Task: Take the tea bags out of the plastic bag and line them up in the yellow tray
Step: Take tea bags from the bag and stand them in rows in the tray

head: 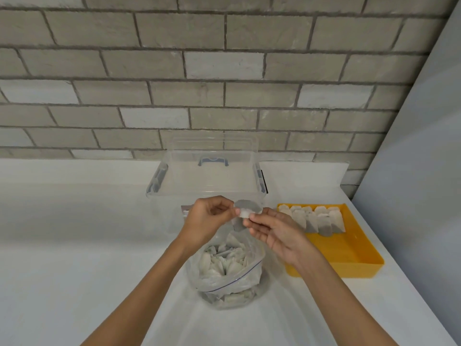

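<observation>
At bench [74,245] centre, near edge: plastic bag [225,273], clear, zip-top, mouth open upward, standing on the white surface and filled with loose tea bags [224,263].

Above the plastic bag, in the air: held tea bag [249,208], grey paper, with a second grey flap hanging below it; whether this is one bag or two stuck together cannot be told. Left hand [207,218] grips it from the left, fingers [225,208] curled and pinching its edge. Right hand [277,233] pinches it from the right between thumb and forefinger, the other fingers loosely extended.

To the right of the plastic bag, apart from it: yellow tray [359,255], shallow, rectangular. At its far end, row of tea bags [314,218], laid flat, overlapping side by side; near half bare.

Behind the hands, against the brick wall [224,71]: clear storage box [207,176] with blue-grey latches.
</observation>
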